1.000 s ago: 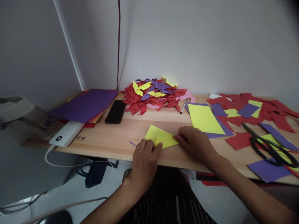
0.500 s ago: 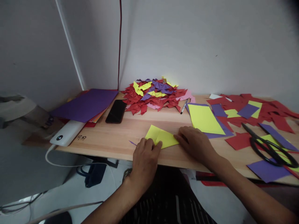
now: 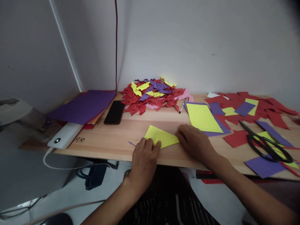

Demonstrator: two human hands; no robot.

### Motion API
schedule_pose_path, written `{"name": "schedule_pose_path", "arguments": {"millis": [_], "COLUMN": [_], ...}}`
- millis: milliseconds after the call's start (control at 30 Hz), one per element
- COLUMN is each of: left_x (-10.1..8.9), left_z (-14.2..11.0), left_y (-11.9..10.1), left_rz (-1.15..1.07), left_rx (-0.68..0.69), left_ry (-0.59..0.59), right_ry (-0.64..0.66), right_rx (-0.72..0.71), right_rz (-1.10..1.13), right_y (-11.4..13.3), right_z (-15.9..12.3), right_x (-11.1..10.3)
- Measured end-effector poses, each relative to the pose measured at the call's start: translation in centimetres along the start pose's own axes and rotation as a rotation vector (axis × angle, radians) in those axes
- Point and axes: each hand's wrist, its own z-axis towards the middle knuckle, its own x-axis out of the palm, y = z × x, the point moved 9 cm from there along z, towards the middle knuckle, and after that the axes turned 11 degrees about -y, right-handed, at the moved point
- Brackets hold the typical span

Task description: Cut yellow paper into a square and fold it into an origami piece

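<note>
While our left hand (image 3: 143, 159) grasps the folded yellow paper (image 3: 166, 137) at its near left side, to the right of the phone (image 3: 114, 112) and nearer us, our right hand (image 3: 194, 141) touches its right corner; whether it pinches there, we cannot tell. For a crisp crease, we should keep edges aligned and press evenly.

Desk (image 3: 103, 142): one. Hands: two, left hand (image 3: 144, 157) and right hand (image 3: 195, 140). Folded yellow sheet (image 3: 165, 137) at the fingers: one. Smartphone (image 3: 114, 112): one. Power bank (image 3: 64, 136): one. Pen (image 3: 182, 105): one. Scissors (image 3: 249, 131): one pair. Dark blue bag (image 3: 95, 176): one. Folded paper pieces (image 3: 152, 93) in heap: many, overlapping, no exact count; at least four yellow. Red scraps (image 3: 234, 135): many, layered, uncountable. Purple scraps (image 3: 245, 109): at least four.
</note>
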Motion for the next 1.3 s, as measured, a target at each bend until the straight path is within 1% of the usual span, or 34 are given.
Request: {"name": "schedule_pose_path", "arguments": {"millis": [100,167,200,233,300,367,400,467,533,600,767,900,1000,1167,1233,1300], "left_x": [0.0,-0.1,-0.1,-0.1,-0.2,-0.2,-0.2,-0.1,-0.2,-0.3,-0.3,-0.1,0.0,-0.2,-0.6,-1.0], "left_z": [0.0,0.1,0.1,0.1,0.2,0.2,0.2,0.2,0.2,0.2,0.3,0.2,0.1,0.2,0.3,0.3], "left_y": [0.0,0.0,0.0,0.0,0.0,-0.1,-0.1,-0.2,-0.3,-0.3,-0.3,-0.2,-0.1,-0.1,-0.5,-1.7], "left_rz": [-0.001,0.003,0.007,0.011,0.018,0.018,0.019,0.021,0.023,0.026,0.041,0.039,0.035,0.048,0.064,0.045], "left_rx": [0.009,0.007,0.004,0.001,-0.001,0.001,0.001,0.007,0.019,0.032,0.045,0.047,0.043,0.017,0.019,0.069], "left_ry": [-0.018,-0.026,-0.024,-0.021,-0.006,0.018,0.028,0.046,0.047,0.035,0.022,0.039,0.055,0.107,0.076,0.017], "right_ry": [0.001,-0.055,-0.101,-0.156,-0.212,-0.198,-0.169,-0.149,-0.145,-0.152,-0.179,-0.154,-0.134,-0.146,-0.157,-0.165], "right_rx": [0.052,0.084,0.073,0.039,-0.116,-0.237,-0.280,-0.283,-0.256,-0.233,-0.167,-0.108,-0.107,-0.121,-0.114,-0.106], "right_rz": [0.013,0.043,0.071,0.104,0.188,0.221,0.222,0.191,0.135,0.081,0.003,-0.054,-0.083,-0.115,-0.133,-0.144], "right_y": [-1.1,-1.3,-0.9,0.0,3.2,6.3,7.5,8.7,8.6,8.1,6.4,5.0,4.4,4.5,4.6,4.6], "right_z": [0.1,-0.3,-0.8,-1.4,-3.1,-5.0,-5.9,-7.0,-7.5,-7.7,-8.0,-8.0,-7.8,-7.6,-7.6,-7.7], "right_x": [-0.1,-0.8,-1.4,-2.0,-2.8,-2.8,-2.4,-1.7,-1.2,-0.9,-1.5,-1.9,-2.1,-2.5,-2.6,-2.6]}}
